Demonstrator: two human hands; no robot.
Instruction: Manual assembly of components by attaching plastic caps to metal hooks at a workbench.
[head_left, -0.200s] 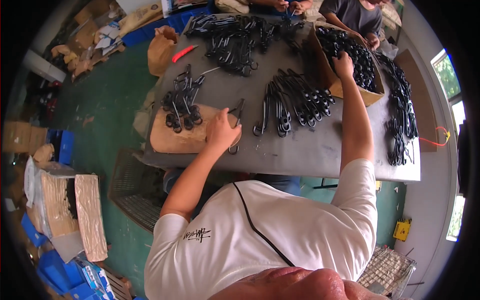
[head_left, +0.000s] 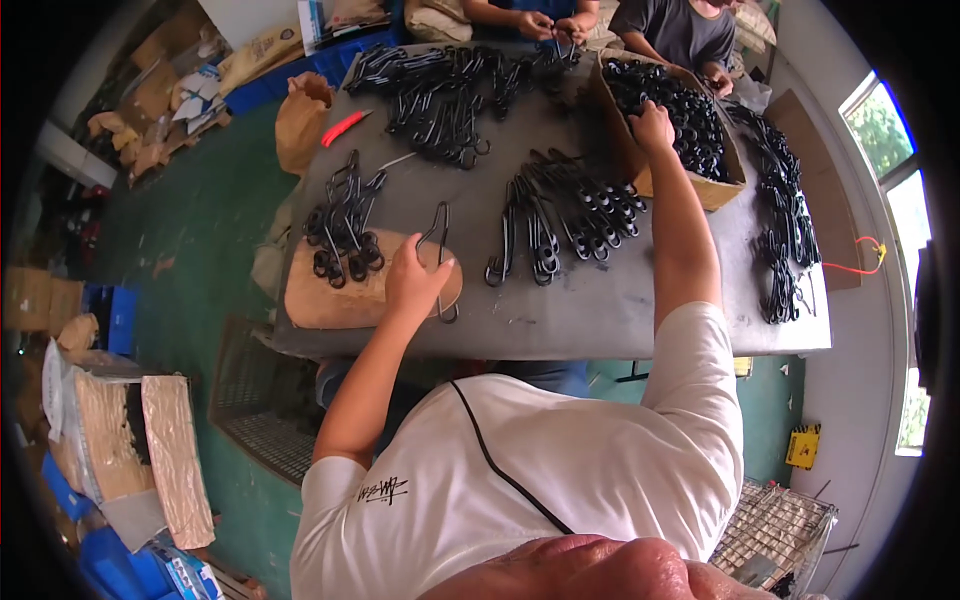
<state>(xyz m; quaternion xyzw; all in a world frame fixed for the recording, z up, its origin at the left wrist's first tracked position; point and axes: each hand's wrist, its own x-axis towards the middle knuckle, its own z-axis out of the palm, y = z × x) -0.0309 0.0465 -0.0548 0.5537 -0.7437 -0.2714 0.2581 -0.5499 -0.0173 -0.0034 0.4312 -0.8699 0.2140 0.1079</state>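
Note:
My left hand (head_left: 408, 282) is closed round a slim black bent metal rod (head_left: 444, 222), looped at its top end, above the right part of a rounded wooden board (head_left: 330, 308). A bunch of black looped metal pieces (head_left: 345, 225) lies partly on the board, left of that hand. My right hand (head_left: 653, 128) reaches out over a cardboard box (head_left: 697, 190) full of small black curled parts (head_left: 690, 110). Its fingers bend down among the parts, and whatever they grip is hidden. Between my hands, black hooked pieces (head_left: 575, 210) lie fanned out on the grey table (head_left: 590, 300).
A large pile of black pieces (head_left: 440, 90) covers the far table side. Red-handled pliers or cutters (head_left: 346, 128) lie at the left. Black pieces (head_left: 785, 200) line the right edge. Two people work across the table, one person's hands (head_left: 555, 28) close together. A plastic crate (head_left: 265, 385) stands below left.
The whole view has shifted slightly, moving the table leftward in it. The rod in my left hand stands more upright and shows more of its loop. My right hand stays at the box.

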